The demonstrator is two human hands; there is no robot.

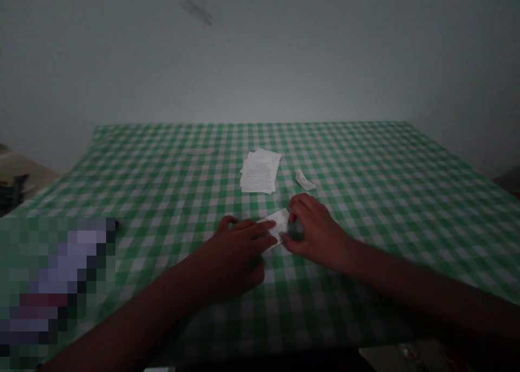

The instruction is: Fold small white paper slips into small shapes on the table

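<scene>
A small folded white paper with printed text [277, 226] lies on the checked tablecloth between my hands. My left hand [233, 255] rests on its near end, with the fingers laid across it. My right hand [314, 234] holds its far end between thumb and fingertips. Beyond my hands lies a loose stack of printed white sheets [260, 171], untouched. To its right is a small folded paper scrap [305, 180], a short way above my right hand.
A green and white gingham tablecloth [365, 198] covers the table, whose far edge meets a plain pale wall [260, 52]. A pixelated, unreadable patch [52, 291] covers the lower left. A dark object [12, 193] lies beyond the table's left side.
</scene>
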